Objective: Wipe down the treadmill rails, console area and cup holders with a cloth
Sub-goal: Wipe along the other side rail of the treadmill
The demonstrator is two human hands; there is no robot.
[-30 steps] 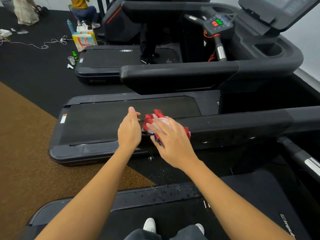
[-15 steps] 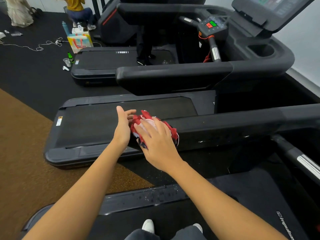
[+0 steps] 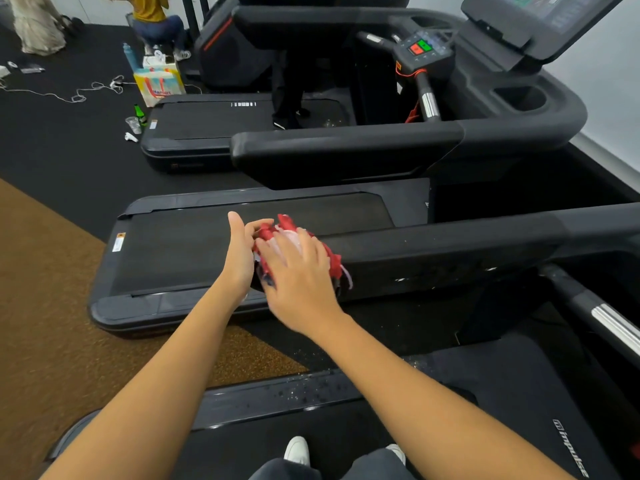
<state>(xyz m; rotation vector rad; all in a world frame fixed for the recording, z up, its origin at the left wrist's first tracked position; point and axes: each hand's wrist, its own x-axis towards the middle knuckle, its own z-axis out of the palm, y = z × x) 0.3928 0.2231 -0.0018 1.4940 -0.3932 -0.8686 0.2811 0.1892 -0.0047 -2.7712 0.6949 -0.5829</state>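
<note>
A red and white cloth (image 3: 277,233) is bunched over the near end of the black left handrail (image 3: 450,251) of the treadmill I stand on. My right hand (image 3: 298,271) lies flat on top of the cloth, fingers spread, pressing it onto the rail. My left hand (image 3: 240,251) cups the cloth's left side at the rail's tip, fingers curled against the fabric. The console (image 3: 540,26) and a cup holder (image 3: 523,98) of the neighbouring treadmill show at the upper right.
The neighbouring treadmill's belt (image 3: 221,244) lies beyond the rail, its own handrail (image 3: 346,150) above it. A third treadmill (image 3: 214,123) stands further back. A bag (image 3: 157,83), bottle, cup and cables sit on the black floor. People are at the far left.
Both hands and the cloth have slid left along the rail toward its tip. The left hand has closed in against the cloth.
</note>
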